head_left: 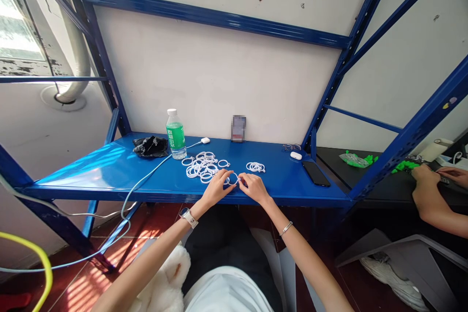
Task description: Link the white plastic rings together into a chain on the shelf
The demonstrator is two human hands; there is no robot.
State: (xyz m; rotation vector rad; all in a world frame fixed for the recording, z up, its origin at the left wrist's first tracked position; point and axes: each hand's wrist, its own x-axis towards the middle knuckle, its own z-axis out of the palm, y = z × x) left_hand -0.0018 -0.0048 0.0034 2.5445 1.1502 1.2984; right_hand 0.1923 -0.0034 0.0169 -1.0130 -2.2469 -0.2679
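Observation:
My left hand (216, 189) pinches one side of a white plastic ring (236, 174) near the front edge of the blue table. On the ring's other side, my right hand (255, 188) has thumb and fingers closed at its rim. A loose heap of similar white rings (202, 165), some showing a small eyelet, lies just beyond my left hand. Beyond my right hand is a smaller cluster of white rings (255, 167). My fingers cover part of the held ring, so its finer details are hidden.
Behind the heap stand a water bottle (176, 135) and a black plastic bag (150, 146). A phone (316, 174), earbud case (296, 155) and glasses (291, 146) lie right. A pale cable (142, 179) crosses the left side. A co-worker's hands (426, 175) are at the neighbouring black table.

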